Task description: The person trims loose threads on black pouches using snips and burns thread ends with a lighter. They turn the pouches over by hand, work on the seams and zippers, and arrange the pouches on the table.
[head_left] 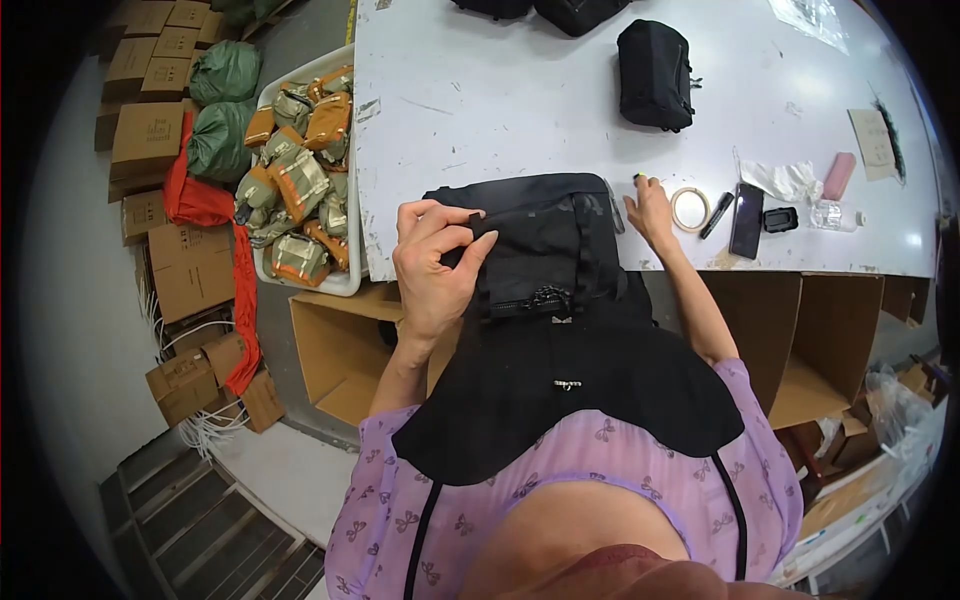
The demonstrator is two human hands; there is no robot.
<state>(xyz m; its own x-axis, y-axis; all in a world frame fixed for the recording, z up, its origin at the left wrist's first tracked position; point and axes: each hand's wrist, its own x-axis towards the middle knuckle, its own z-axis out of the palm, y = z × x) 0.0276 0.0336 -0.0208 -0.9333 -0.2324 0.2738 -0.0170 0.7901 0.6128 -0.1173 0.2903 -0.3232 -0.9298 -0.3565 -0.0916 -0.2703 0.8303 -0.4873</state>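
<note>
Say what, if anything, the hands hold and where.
The left hand pinches the black bag by a small tab at its left; whether the right hand holds anything cannot be told.

By one head-worn camera, the black bag (pixel 535 240) and white table (pixel 480 115) are viewed closely from above, forward and downward.

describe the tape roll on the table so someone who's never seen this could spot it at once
On the white table, find the person's right hand near the front edge. Just right of it, short of a black pen, lies the tape roll. It is the only ring-shaped thing there, a pale brownish band with white tabletop showing through its middle.
</note>
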